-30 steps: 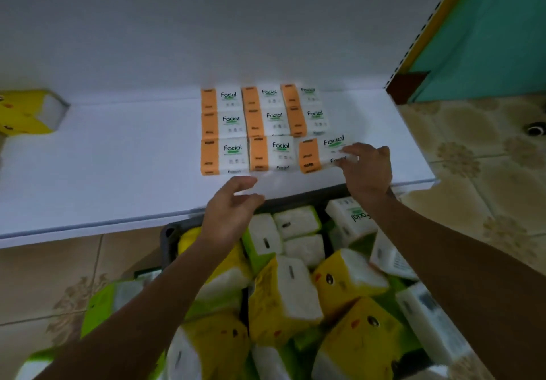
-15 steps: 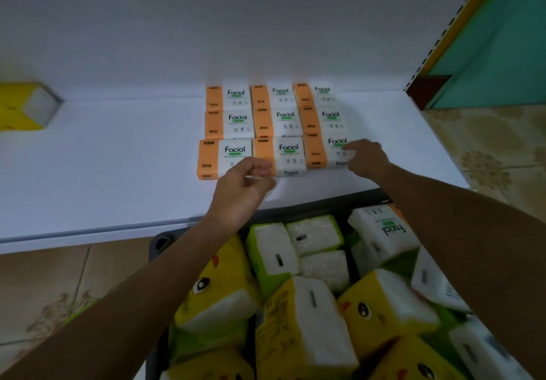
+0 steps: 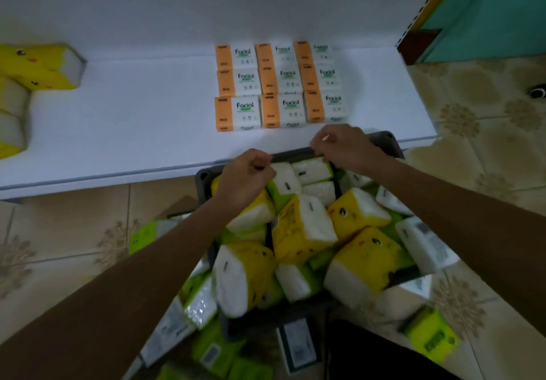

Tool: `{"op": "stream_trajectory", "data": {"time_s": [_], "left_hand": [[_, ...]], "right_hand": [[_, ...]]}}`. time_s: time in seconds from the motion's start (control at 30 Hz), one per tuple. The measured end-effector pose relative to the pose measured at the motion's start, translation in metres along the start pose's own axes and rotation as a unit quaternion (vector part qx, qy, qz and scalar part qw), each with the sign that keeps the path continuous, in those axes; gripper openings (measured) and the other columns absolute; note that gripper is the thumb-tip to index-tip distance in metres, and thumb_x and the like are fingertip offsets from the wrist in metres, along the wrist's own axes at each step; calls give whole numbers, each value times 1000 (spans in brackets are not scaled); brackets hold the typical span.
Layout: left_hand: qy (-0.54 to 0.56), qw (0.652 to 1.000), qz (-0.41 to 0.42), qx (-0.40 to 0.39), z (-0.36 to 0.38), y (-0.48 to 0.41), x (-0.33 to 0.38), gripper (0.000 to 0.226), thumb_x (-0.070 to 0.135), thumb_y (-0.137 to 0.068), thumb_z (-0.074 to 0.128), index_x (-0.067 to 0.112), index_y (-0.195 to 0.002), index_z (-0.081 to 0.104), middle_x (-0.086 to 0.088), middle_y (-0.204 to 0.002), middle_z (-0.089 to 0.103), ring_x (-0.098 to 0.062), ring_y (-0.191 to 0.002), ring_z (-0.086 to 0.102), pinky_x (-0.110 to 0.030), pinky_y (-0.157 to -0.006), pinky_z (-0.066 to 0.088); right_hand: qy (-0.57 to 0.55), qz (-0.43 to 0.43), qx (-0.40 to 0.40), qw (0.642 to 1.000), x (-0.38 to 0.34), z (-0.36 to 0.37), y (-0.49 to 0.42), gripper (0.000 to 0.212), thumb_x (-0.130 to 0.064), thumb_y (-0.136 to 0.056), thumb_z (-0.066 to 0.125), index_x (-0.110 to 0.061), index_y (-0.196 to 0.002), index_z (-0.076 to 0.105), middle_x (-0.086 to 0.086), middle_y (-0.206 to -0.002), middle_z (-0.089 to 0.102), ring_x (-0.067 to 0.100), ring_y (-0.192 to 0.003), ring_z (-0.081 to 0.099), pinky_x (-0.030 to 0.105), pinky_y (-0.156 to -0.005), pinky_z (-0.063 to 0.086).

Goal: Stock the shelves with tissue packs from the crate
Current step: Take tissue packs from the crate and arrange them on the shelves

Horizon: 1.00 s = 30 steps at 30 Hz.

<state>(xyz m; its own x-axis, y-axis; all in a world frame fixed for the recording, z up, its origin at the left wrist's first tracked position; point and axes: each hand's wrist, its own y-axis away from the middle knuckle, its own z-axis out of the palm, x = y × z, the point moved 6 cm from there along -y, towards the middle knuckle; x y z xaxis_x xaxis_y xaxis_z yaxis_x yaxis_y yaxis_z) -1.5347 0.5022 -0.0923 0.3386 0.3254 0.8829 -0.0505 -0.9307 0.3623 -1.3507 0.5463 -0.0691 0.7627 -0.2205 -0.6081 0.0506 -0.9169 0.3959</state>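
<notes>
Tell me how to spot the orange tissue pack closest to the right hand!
Look at the long white shelf, where nine orange-and-white Facial packs sit in a square block. Go to the row nearest the crate. Yours is the corner pack at that row's right end, just beyond the right hand.

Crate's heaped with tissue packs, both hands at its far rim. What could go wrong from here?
Yellow packs pile above the crate rim; pulling one may spill others onto the floor, where green packs already lie. The right hand is close to the front orange packs and could skew that row.
</notes>
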Motion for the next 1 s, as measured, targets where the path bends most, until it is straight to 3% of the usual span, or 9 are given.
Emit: {"op": "stream_trajectory", "data": {"time_s": [0.07,0.2,0.33,0.43,0.57,0.7,0.8,0.9,1.0], "left_hand": [[-1,1000,-24,-7,-4,21,-4,16,10,-86,60,18,-99,58,3,-101,59,-4,-79,55,-17,-68,44],[41,998,-57,8,-9,54,-13,15,8,-84,61,19,-93,58,0,-100,59,-15,-90,55,-29,-77,44],[51,997,-63,10,-11,75,-18,16,7,-83,62,21,-91,59,-1,-99,60,-11,-80,56,-32,-76,46],[47,996,-73,9,-17,87,-20,16,8,-84,62,19,-94,59,-1,-103,61,-11,-81,57,-29,-77,47],[58,995,-74,17,-30,96,-19,16,8,-84,62,19,-95,60,5,-98,61,1,-77,55,-6,-60,41],[84,994,-74,19,-45,102,-12,18,12,-79,67,25,-87,59,6,-92,61,-4,-78,57,-7,-56,42],[61,997,-42,9,-61,107,-2,25,9,-78,69,25,-92,57,9,-93,59,-1,-77,54,-5,-59,41],[25,999,20,-9,-81,110,12,54,29,-64,76,35,-111,49,1,-116,55,-14,-102,55,-24,-84,48],[5,995,101,2,-113,114,25,81,43,-55,74,44,-128,38,0,-133,45,-23,-123,47,-45,-94,46]], "right_hand": [[20,24,-36,999,-2,18,32,33,-40,-89,57,-10,-101,64,7,-103,65,21,-97,61,32,-83,48],[135,111,-121,977,18,70,71,72,-62,-86,46,-12,-136,39,11,-139,45,28,-124,45,35,-96,39],[194,110,-100,970,30,95,85,75,-52,-85,58,-14,-141,25,16,-135,46,34,-122,43,40,-101,32],[210,151,-52,965,34,100,90,71,-43,-83,60,-19,-139,23,17,-129,47,37,-120,40,43,-95,34],[53,154,42,986,25,97,103,62,-19,-81,64,-11,-135,33,23,-123,43,37,-112,43,34,-82,40],[-5,180,151,972,9,58,108,59,-22,-78,67,-9,-129,41,16,-127,48,34,-118,45,43,-95,40],[-76,142,208,965,-32,20,109,56,-22,-81,66,-14,-131,44,8,-128,52,29,-119,47,38,-96,38],[-210,141,161,954,-71,14,106,48,-29,-84,62,-25,-130,48,-2,-122,52,21,-112,50,35,-94,43],[-340,218,63,913,-109,35,114,24,-37,-83,57,-28,-106,58,4,-121,56,23,-104,55,40,-79,52]]}}
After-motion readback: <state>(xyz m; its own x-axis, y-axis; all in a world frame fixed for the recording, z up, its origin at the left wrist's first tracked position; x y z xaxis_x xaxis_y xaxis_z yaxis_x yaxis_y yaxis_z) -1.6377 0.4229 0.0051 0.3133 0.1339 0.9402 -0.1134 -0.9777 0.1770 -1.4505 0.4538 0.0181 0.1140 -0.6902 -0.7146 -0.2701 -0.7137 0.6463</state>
